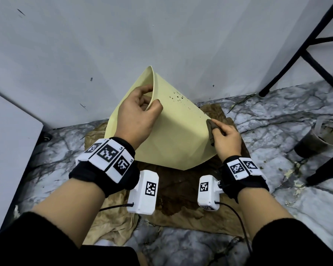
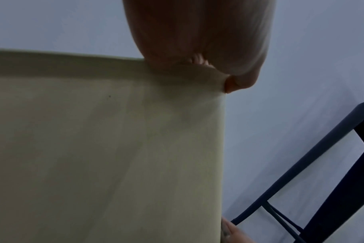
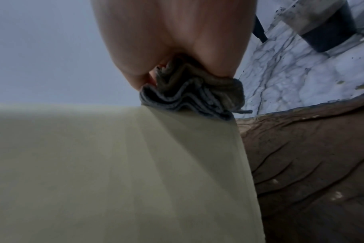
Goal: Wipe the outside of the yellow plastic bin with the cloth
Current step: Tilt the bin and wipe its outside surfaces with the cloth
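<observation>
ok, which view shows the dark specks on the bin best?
Head view: the dark specks show on the yellow bin wall above the cloth. Left wrist shows one faint speck; right wrist shows only clean wall.

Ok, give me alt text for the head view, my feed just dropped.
A tilted yellow bin is held at its rim by the left hand while the right hand presses a dark cloth against its right side. Dark specks dot the wall above the cloth; a stained brown sheet covers the marble floor underneath.

Tilted pale-yellow bin, dark-speckled, with bunched grey cloth against its side.
</observation>
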Motion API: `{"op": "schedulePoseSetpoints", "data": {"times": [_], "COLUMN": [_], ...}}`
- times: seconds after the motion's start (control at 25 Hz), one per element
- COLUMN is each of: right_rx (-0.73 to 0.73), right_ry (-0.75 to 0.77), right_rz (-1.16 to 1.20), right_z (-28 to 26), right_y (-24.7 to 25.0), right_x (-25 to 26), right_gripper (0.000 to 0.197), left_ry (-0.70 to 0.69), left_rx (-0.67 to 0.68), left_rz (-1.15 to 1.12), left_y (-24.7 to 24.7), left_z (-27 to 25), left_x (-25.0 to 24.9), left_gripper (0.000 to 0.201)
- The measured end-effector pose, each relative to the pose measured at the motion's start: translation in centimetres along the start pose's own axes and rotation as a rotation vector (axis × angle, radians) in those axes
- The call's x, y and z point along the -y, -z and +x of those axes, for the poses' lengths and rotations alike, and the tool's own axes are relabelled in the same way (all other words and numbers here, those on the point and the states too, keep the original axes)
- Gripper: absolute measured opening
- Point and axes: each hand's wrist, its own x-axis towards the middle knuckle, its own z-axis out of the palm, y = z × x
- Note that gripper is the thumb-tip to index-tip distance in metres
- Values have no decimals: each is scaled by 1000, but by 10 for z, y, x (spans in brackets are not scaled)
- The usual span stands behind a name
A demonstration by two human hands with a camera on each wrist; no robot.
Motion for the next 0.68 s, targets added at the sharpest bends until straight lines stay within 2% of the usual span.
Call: {"op": "schedulePoseSetpoints", "data": {"times": [0.08, 0.16, 0.32, 0.44, 0.68], "right_rx": [-2, -6, -30, -27, 34], "right_ry": [-7, 4, 8, 29, 222], "right_rz": [5, 14, 27, 45, 165], "right_z": [0, -1, -6, -11, -31], "right_y": [1, 1, 1, -4, -30], "right_x": [-4, -6, -4, 9, 66], "right_gripper": [32, 32, 30, 31, 35], "left_ry": [34, 65, 59, 10, -86], "left_rx": [50, 104, 41, -46, -108], "left_rz": [43, 74, 65, 59, 83], "left_y": [-1, -2, -5, -6, -16], "left_z": [4, 7, 8, 7, -2], "left_x": [-5, -9, -7, -1, 8], "left_gripper": [54, 63, 43, 38, 33]}}
